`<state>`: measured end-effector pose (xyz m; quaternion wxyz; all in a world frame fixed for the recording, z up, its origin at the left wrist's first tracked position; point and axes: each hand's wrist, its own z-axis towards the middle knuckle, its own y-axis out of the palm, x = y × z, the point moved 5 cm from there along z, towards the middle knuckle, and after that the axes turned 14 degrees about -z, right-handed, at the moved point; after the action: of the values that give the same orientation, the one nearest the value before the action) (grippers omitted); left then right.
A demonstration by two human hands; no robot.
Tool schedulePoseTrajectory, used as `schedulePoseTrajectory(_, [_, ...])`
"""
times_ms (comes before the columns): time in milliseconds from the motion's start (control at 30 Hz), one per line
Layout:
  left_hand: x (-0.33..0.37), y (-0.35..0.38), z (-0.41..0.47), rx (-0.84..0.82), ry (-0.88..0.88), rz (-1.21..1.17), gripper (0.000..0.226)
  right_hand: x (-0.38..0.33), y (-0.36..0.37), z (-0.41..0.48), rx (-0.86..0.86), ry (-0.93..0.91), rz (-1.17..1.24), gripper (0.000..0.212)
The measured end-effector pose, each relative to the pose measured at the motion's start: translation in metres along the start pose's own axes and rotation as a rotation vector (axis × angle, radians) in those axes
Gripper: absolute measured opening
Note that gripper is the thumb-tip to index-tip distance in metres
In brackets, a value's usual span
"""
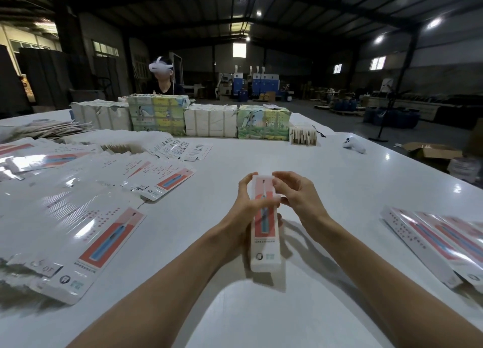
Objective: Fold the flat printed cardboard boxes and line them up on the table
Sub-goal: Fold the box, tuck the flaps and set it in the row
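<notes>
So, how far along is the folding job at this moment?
Done: a few folded boxes lie side by side at the right of the table. In hand: one box, gripped by the left hand while the right hand pinches its far end. Left: a large spread of flats on the left, so most of the work seems to remain.

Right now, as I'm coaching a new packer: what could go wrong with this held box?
The right hand pinches the box at its far end; a hard push might crease it. The left hand alone grips its body, so it could slip. The fanned flat boxes beside the left forearm might get nudged.
</notes>
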<state>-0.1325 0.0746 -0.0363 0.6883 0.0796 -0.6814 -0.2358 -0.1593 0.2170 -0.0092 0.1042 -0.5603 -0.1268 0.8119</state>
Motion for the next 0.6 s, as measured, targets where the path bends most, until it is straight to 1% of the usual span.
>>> schedulePoseTrajectory(67, [0.005, 0.001, 0.001, 0.079, 0.056, -0.125, 0.071, -0.005, 0.002, -0.002, 0.022, -0.065, -0.185, 0.042])
schedulePoseTrajectory(100, [0.007, 0.001, 0.0, 0.094, 0.07, -0.206, 0.062, -0.009, 0.004, -0.004, 0.034, -0.124, -0.286, 0.04])
schedulePoseTrajectory(133, [0.009, 0.003, -0.001, 0.087, 0.069, -0.295, 0.058, -0.013, 0.007, -0.006, 0.044, -0.196, -0.4, 0.036])
schedulePoseTrajectory(200, [0.012, 0.005, -0.006, 0.063, 0.042, -0.45, 0.06, -0.019, 0.015, -0.012, 0.028, -0.325, -0.635, 0.031])
schedulePoseTrajectory(233, [0.014, 0.004, -0.008, 0.067, 0.029, -0.498, 0.064, -0.021, 0.018, -0.016, 0.005, -0.365, -0.708, 0.035])
schedulePoseTrajectory(267, [0.015, 0.003, -0.01, 0.08, 0.022, -0.516, 0.066, -0.022, 0.021, -0.018, -0.022, -0.381, -0.744, 0.044])
schedulePoseTrajectory(333, [0.018, -0.001, -0.012, 0.091, 0.014, -0.493, 0.067, -0.026, 0.022, -0.018, -0.08, -0.387, -0.782, 0.063])
schedulePoseTrajectory(400, [0.019, -0.002, -0.012, 0.079, 0.017, -0.487, 0.063, -0.03, 0.022, -0.019, -0.133, -0.398, -0.838, 0.069])
schedulePoseTrajectory(467, [0.02, -0.001, -0.013, 0.054, 0.015, -0.536, 0.063, -0.035, 0.019, -0.021, -0.128, -0.402, -0.859, 0.061])
schedulePoseTrajectory(533, [0.019, 0.0, -0.011, 0.017, 0.003, -0.56, 0.064, -0.039, 0.018, -0.024, -0.111, -0.409, -0.897, 0.047])
schedulePoseTrajectory(600, [0.016, 0.0, -0.007, 0.007, -0.029, -0.536, 0.061, -0.042, 0.016, -0.027, -0.09, -0.419, -0.987, 0.031])
